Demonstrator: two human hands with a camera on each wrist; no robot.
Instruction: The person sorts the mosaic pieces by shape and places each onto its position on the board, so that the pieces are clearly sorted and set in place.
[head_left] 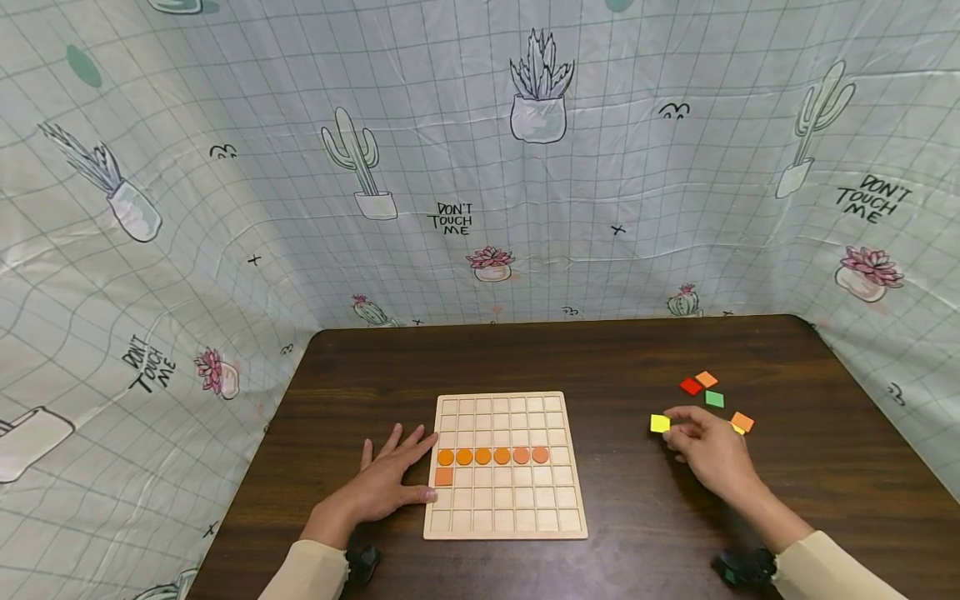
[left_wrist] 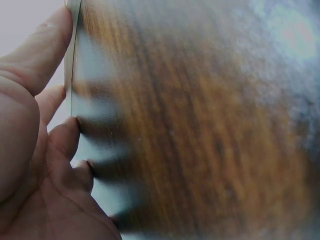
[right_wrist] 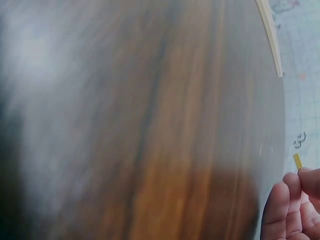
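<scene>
A wooden grid board (head_left: pixel 510 521) lies on the table, with a row of several orange discs (head_left: pixel 483 456) and one orange square tile (head_left: pixel 444 476) under the row's left end. My left hand (head_left: pixel 382 483) rests at the board's left edge with fingers spread; thumb and fingertips touch it, as the left wrist view also shows. Right of the board, my right hand (head_left: pixel 708 454) pinches a yellow square tile (head_left: pixel 659 423) between thumb and fingers. That yellow tile (right_wrist: pixel 297 160) pokes out past the fingertips in the right wrist view.
Beyond the right hand lie a red tile (head_left: pixel 691 386), an orange tile (head_left: pixel 707 379) and a green tile (head_left: pixel 714 399). Another orange tile (head_left: pixel 742 422) overlaps something yellow beside the hand. A printed cloth (head_left: pixel 495 167) hangs behind the dark wooden table (head_left: pixel 360 358).
</scene>
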